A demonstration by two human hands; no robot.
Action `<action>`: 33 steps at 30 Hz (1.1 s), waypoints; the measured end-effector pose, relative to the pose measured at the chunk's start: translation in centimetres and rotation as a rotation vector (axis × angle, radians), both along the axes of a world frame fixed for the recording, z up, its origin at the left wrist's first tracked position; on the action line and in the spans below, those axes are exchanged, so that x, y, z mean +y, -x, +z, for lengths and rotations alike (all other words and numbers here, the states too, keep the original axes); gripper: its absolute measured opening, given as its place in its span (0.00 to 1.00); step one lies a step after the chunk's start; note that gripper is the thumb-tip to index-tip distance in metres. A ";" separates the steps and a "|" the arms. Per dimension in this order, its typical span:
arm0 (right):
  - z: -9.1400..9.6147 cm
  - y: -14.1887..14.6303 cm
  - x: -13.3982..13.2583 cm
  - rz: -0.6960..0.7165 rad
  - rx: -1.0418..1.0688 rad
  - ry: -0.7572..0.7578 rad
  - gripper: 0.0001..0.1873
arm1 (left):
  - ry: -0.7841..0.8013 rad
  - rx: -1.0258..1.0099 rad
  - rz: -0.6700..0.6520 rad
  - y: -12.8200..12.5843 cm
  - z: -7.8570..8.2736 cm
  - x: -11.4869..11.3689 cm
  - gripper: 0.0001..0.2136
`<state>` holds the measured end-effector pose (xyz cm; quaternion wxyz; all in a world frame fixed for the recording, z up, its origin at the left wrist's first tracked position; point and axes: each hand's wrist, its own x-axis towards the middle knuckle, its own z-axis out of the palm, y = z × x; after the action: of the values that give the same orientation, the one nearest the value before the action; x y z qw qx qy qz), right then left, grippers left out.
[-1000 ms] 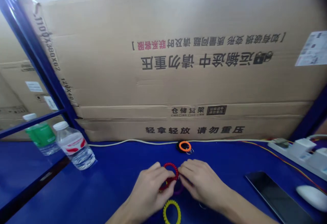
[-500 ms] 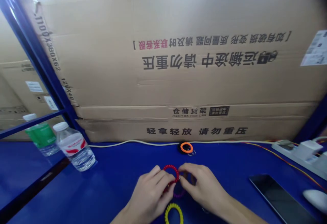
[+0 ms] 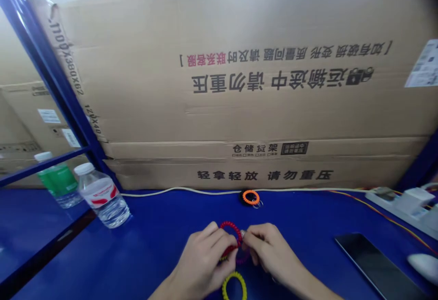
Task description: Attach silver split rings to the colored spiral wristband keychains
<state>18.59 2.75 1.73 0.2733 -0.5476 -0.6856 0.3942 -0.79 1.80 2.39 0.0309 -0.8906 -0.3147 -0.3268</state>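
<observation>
A red plastic coil bracelet (image 3: 231,236) stands up between my two hands on the blue tabletop. My left hand (image 3: 201,263) grips its lower left side, and the fingers of my right hand (image 3: 268,250) pinch its right side. A purple coil bracelet (image 3: 242,258) lies partly hidden under my right fingers. Just below my hands lies a yellow coil bracelet (image 3: 234,286). Farther back, an orange coil with a metal key ring (image 3: 251,197) rests on a black object.
A large cardboard carton (image 3: 239,90) with upside-down Chinese print stands behind the table, along a blue shelf frame (image 3: 58,90). Water bottles (image 3: 102,202) stand at left. At right are a power strip (image 3: 404,204), a dark phone or tablet (image 3: 376,268) and a white mouse (image 3: 424,265).
The view has tilted and shifted slightly. My hands have drawn closer around the red coil, and my right hand now covers more of the purple coil.
</observation>
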 end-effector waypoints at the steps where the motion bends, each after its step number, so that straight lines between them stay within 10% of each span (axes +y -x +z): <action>1: 0.0 0.0 -0.2 0.002 -0.052 -0.107 0.18 | -0.003 0.009 0.002 0.1 0.0 0.0 0.05; 9: -0.3 -0.9 -0.9 0.152 -0.474 -0.609 0.13 | 0.016 0.069 0.006 0.1 -0.2 0.1 0.05; 17: 0.6 -2.4 2.5 0.022 0.078 -0.014 0.21 | 0.299 0.075 -0.043 1.5 2.2 0.9 0.05; 22: 1.0 -5.7 5.1 0.030 -0.035 0.123 0.04 | 0.541 0.131 0.090 5.7 4.6 2.8 0.03; 33: 0.1 -9.2 6.9 -0.082 -0.368 0.222 0.10 | 0.786 0.359 0.156 7.1 3.7 1.6 0.11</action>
<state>27.82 9.66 1.78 0.0977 -0.6646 -0.6534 0.3491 -7.85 3.40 6.08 -0.2316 -0.8510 -0.4710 -0.0188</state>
